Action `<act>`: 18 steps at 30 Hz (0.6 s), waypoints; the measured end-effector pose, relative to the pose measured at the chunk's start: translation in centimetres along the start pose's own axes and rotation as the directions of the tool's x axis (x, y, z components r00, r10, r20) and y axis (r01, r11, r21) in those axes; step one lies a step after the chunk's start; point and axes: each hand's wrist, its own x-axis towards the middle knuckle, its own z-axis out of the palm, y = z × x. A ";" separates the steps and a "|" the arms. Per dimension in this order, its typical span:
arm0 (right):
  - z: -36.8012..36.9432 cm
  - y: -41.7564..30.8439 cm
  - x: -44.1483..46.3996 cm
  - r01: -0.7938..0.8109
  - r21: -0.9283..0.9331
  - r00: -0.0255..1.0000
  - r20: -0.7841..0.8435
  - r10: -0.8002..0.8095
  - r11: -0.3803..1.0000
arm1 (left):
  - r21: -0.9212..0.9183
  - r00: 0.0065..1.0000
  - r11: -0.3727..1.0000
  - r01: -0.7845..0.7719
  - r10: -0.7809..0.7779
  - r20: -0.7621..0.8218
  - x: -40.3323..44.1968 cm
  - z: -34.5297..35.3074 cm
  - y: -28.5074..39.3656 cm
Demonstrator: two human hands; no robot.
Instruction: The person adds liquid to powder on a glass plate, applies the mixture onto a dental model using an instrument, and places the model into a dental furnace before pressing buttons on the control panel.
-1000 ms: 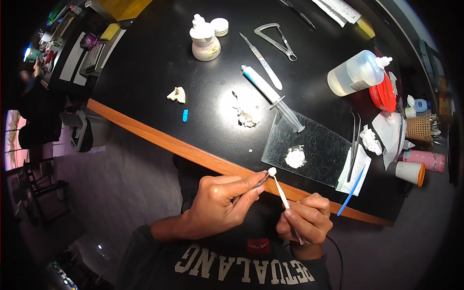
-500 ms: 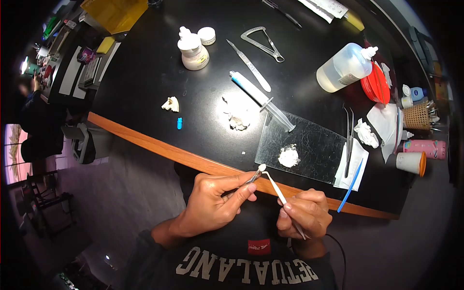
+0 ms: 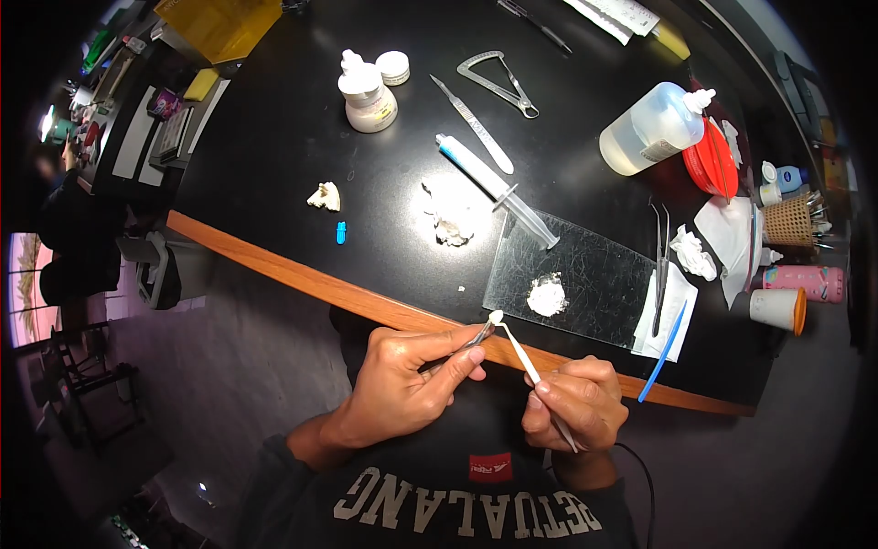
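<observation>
1. Near the wooden edge (image 3: 283,263) of the worktop (image 3: 256,165), the fingers of your left hand (image 3: 410,389) were pinched on a thin metal tool (image 3: 478,338).
2. At that tool's tip sat a small white piece (image 3: 496,317), just beside the near corner of the glass slab (image 3: 608,302).
3. Your right hand (image 3: 578,409) had its fingers closed around a slim white stick (image 3: 519,351); the bent tip was right by the piece, though whether they touched you could not tell.
4. On the slab lay a mound of white powder (image 3: 547,296), and the plunger end of a syringe (image 3: 474,170) reached over its far side.
5. Beyond the syringe you had a small knife (image 3: 473,125) and a metal gauge (image 3: 495,84).
6. Tweezers (image 3: 658,306) and a blue stick (image 3: 662,352) rested partly on white paper (image 3: 647,339), to the right of the slab.
7. Further left, a blue clip (image 3: 341,233) lay near a cream-coloured chunk (image 3: 324,197).
</observation>
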 end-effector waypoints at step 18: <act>-1.8 -0.3 -0.3 -0.140 0.097 0.980 -0.129 0.152 0.985 | 0.036 0.973 0.977 -0.212 0.208 0.100 0.6 -0.9 1.7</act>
